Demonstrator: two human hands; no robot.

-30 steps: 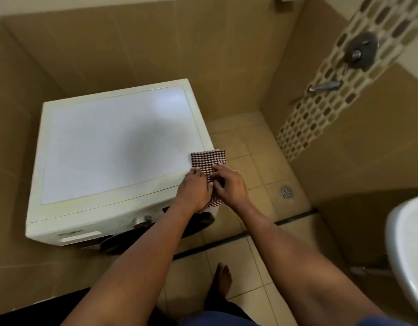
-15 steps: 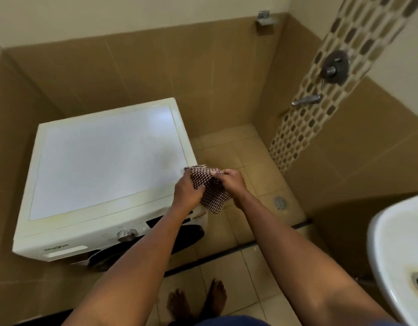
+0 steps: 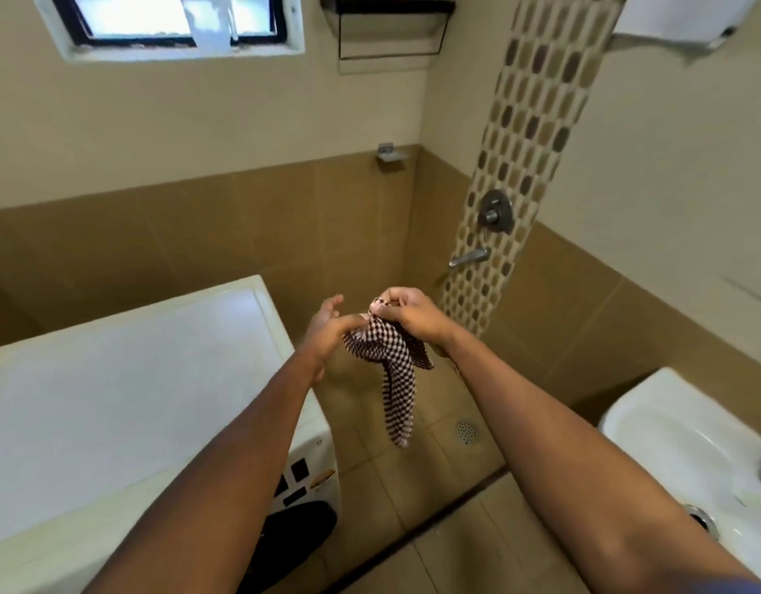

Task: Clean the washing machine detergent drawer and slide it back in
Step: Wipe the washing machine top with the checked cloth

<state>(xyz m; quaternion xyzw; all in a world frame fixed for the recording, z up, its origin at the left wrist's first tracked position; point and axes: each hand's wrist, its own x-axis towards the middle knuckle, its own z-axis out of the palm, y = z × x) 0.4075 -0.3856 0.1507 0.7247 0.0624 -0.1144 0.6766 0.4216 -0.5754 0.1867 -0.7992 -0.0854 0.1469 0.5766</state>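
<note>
The person holds a checked cloth (image 3: 396, 370) in the air in front of them, just past the right edge of the washing machine (image 3: 134, 379). The right hand (image 3: 417, 317) has its fingers curled round the bunched top of the cloth and grips it, while the rest of the cloth hangs down in a loose twisted strip above the tiled floor (image 3: 413, 486). The left hand (image 3: 327, 332) is mostly open, its fingers loosely spread and pointing up and its thumb reaching across to touch the cloth near the top.

The washing machine stands at the left against the tiled wall. The left forearm covers part of its front, and the detergent drawer cannot be made out.

A white sink (image 3: 691, 443) sits at the right, a floor drain (image 3: 467, 430) lies below the cloth, and a wall tap (image 3: 468, 257) juts from the patterned tile strip.
</note>
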